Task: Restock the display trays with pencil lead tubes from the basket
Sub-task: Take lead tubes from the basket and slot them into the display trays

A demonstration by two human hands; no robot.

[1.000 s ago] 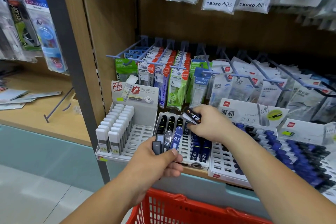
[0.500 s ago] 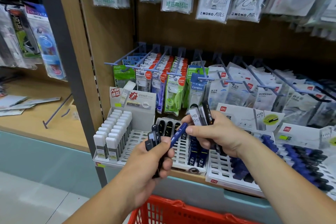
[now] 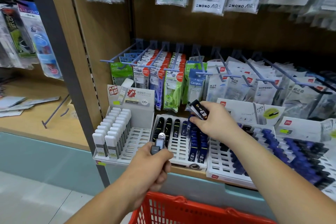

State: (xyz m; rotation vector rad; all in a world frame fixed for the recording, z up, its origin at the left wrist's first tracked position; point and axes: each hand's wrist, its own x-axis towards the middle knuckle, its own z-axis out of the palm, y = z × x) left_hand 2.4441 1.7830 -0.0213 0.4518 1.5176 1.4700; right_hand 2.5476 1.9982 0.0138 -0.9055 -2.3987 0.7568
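Tubes [image 3: 200, 110]: black, gripped in closed fingers of right hand [image 3: 216, 123], above back rows of middle tray [image 3: 179, 151].
Left hand [image 3: 154, 166]: fingers curled round grey tubes [image 3: 158, 145] over that tray's front edge.
Basket [image 3: 181, 209]: below tray.

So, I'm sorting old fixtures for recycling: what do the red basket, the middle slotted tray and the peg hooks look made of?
Red basket: probably moulded plastic, slightly glossy, with a lattice wall and rounded rim. Middle slotted tray: looks like matte moulded plastic, given its even slots. Peg hooks: thin straight rods in pale blue, likely coated metal wire.
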